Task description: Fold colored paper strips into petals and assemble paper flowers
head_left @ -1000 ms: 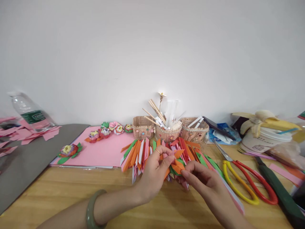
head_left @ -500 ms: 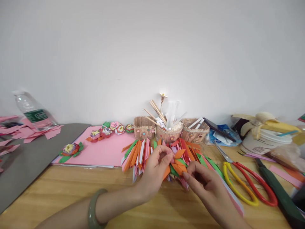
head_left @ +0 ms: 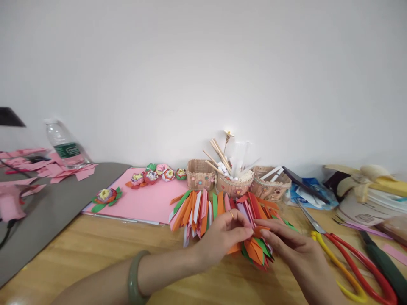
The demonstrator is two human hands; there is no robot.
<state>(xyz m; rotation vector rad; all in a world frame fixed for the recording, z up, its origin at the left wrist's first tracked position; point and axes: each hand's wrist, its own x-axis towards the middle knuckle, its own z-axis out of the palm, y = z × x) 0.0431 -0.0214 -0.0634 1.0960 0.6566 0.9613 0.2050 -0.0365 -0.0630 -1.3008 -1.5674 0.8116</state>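
Left hand (head_left: 219, 239): grip closed on paper flower (head_left: 254, 251), probably steadying it.
Right hand (head_left: 293, 249): grip pinching its orange petal (head_left: 260, 230).
Folded strips (head_left: 188, 210): fanned just beyond, presumably for reach.

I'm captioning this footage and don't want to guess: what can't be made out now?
All in the head view:
Folded-paper piece: partly hidden by the left hand and right hand.
Pink corded tool: cut off by the left edge.
Lidded cup: cut off by the right edge.
Bottle label: lettering too small and blurred.
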